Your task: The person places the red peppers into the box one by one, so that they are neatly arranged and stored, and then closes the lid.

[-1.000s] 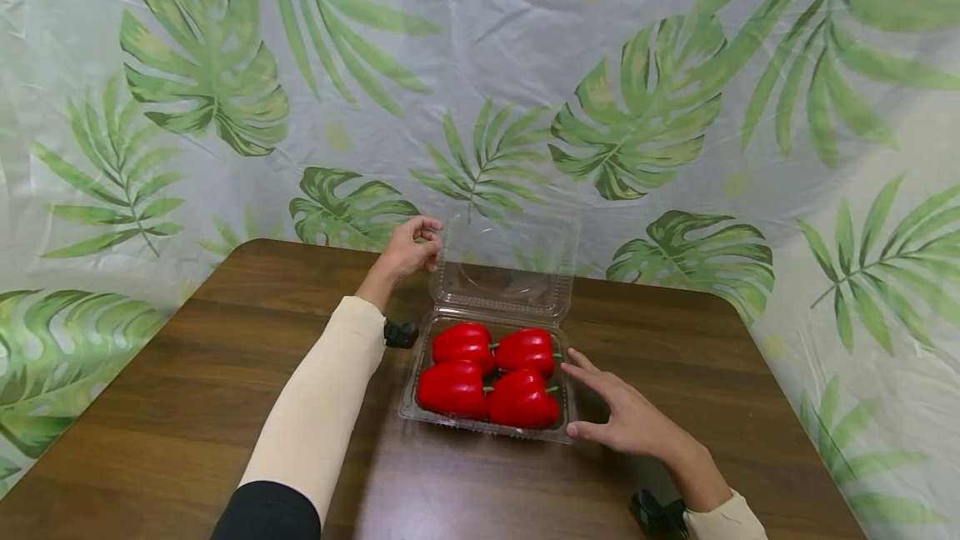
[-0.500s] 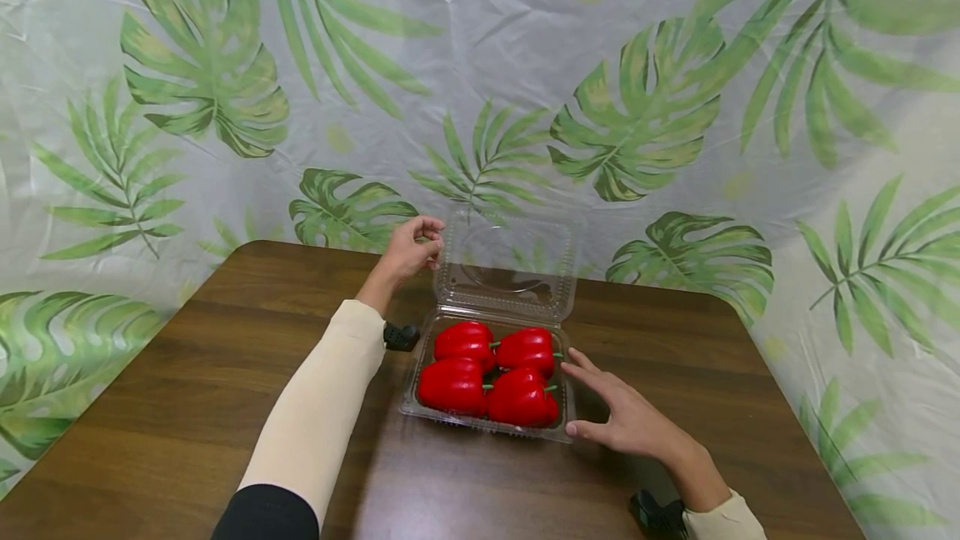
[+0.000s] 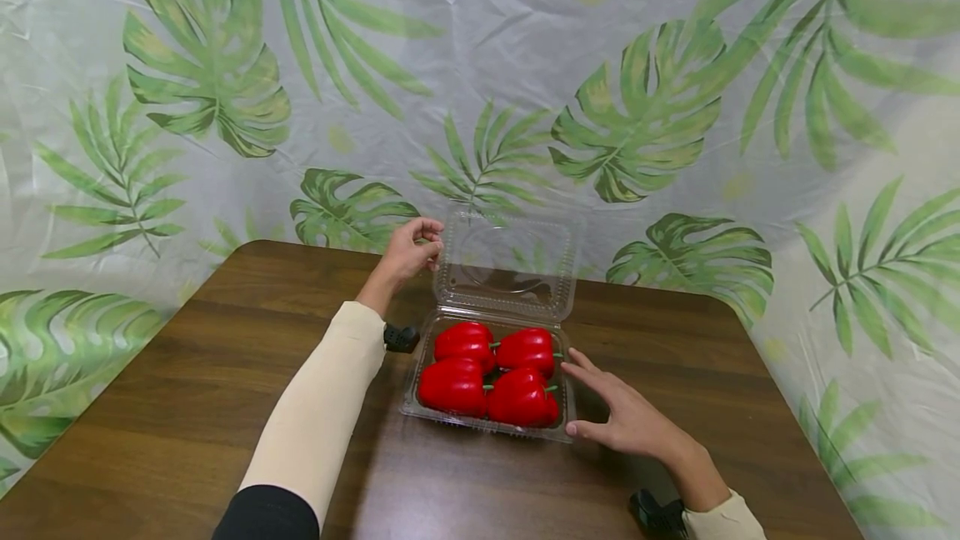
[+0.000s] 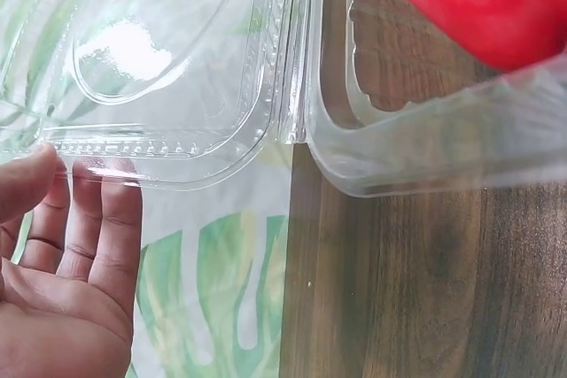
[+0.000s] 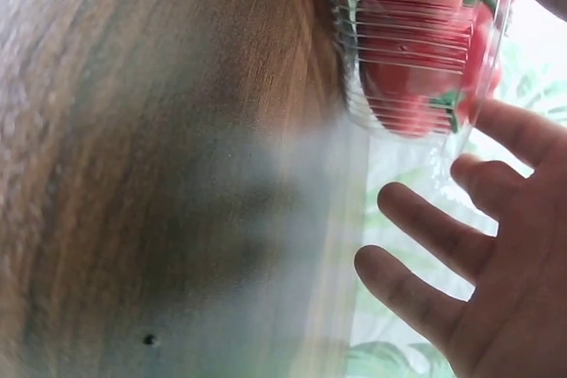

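In the head view, a clear plastic clamshell box [image 3: 417,407] stands on the table with several red bell peppers [image 3: 452,387] inside. Its hinged lid [image 3: 510,261] is raised at the back. My left hand [image 3: 410,250] pinches the lid's left edge between thumb and fingers; the left wrist view shows the fingertips [image 4: 120,169] behind the clear plastic. At the box's right side is my right hand [image 3: 630,415], fingers spread, thumb and fingertips at the rim. The right wrist view shows its fingers [image 5: 434,227] extended, some reaching the box wall [image 5: 354,86].
The box rests on a brown wooden table [image 3: 225,373] with rounded far corners. Close behind the table hangs a pale cloth [image 3: 487,40] printed with green leaves. A small black device [image 3: 401,337] sits at the left wrist, another black device [image 3: 658,515] at the right.
The raised lid has shifted its tilt very slightly since the earliest frame. Both hands stay in about the same places, and the peppers remain in the box.
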A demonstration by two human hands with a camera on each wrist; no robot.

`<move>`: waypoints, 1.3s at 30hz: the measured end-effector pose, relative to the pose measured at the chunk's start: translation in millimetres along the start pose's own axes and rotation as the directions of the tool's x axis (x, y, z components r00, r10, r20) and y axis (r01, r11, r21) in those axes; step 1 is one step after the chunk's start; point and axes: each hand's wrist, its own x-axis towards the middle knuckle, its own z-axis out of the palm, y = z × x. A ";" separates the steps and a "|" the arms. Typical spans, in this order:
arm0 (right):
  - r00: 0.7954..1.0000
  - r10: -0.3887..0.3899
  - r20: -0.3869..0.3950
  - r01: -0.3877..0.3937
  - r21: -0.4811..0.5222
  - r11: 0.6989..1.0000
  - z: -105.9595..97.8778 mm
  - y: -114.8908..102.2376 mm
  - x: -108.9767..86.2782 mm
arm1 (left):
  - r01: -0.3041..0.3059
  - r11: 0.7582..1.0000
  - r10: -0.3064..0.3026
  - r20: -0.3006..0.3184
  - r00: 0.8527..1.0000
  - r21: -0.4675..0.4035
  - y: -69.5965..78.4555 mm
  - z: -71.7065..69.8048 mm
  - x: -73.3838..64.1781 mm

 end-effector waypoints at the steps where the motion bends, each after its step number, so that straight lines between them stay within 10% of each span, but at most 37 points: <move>1: 1.000 -0.001 0.000 0.001 0.000 1.000 0.0 -0.3 0.2 | 0.000 1.000 0.000 0.000 1.000 -0.002 -0.4 -0.3 0.0; 18: 0.974 0.113 -0.197 -0.089 0.126 0.988 -34.2 29.6 23.2 | 0.011 1.000 -0.011 -0.002 1.000 -0.012 -3.2 0.0 2.4; 39: 0.900 0.387 -0.199 -0.236 0.524 0.818 -74.9 34.9 135.8 | -0.025 1.000 0.023 -0.135 0.991 -0.018 -13.7 7.3 5.6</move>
